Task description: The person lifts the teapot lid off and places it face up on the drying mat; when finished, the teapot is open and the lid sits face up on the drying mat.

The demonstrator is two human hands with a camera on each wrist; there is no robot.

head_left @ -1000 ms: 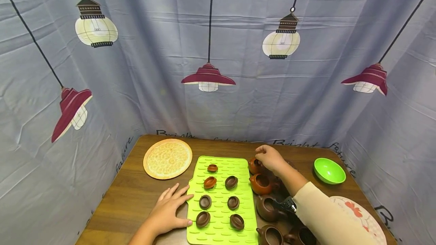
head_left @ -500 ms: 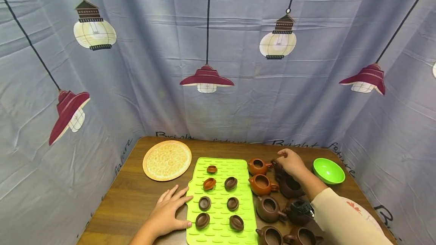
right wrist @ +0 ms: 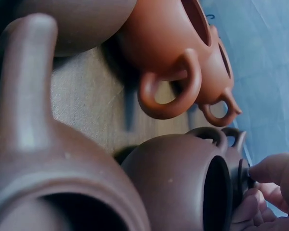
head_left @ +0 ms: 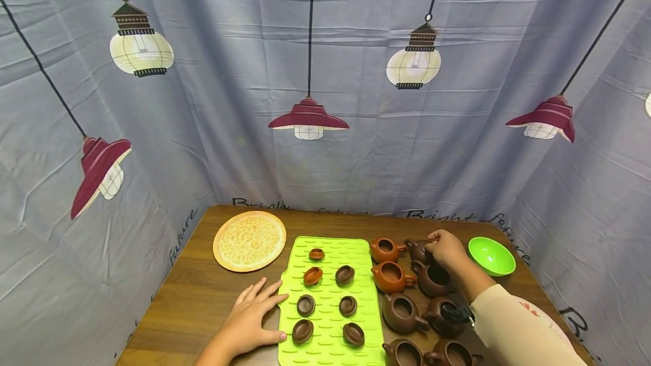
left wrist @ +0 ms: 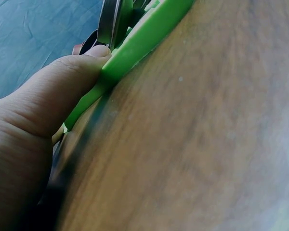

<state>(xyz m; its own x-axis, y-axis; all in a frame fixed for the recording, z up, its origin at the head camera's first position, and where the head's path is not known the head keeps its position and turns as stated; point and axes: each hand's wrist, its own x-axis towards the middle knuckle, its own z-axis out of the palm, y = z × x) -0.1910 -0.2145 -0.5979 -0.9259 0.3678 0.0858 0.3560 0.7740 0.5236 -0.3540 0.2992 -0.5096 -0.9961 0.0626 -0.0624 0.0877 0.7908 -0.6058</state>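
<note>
My right hand [head_left: 450,249] is over the farthest dark brown teapot [head_left: 418,251]. In the right wrist view its thumb and fingers pinch the knob of a small dark lid [right wrist: 243,174] at that teapot's top; whether the lid is seated is hard to tell. My left hand [head_left: 249,315] lies with spread fingers at the left edge of the lime green mat [head_left: 330,321], its thumb touching the rim. On the mat lie several loose lids, among them a small orange lid [head_left: 316,254] and a dark brown lid [head_left: 303,331].
Lidless teapots stand in two columns right of the mat, such as an orange teapot [head_left: 390,286] and a brown teapot [head_left: 400,321]. A green bowl [head_left: 491,256] sits at the far right, a round patterned mat [head_left: 249,240] at the far left. A curtain [head_left: 356,174] hangs behind the table.
My right hand has gone from the small orange teapot rightward to the farthest dark teapot, then slightly further right over its top. My left hand and the lids on the mat stay put.
</note>
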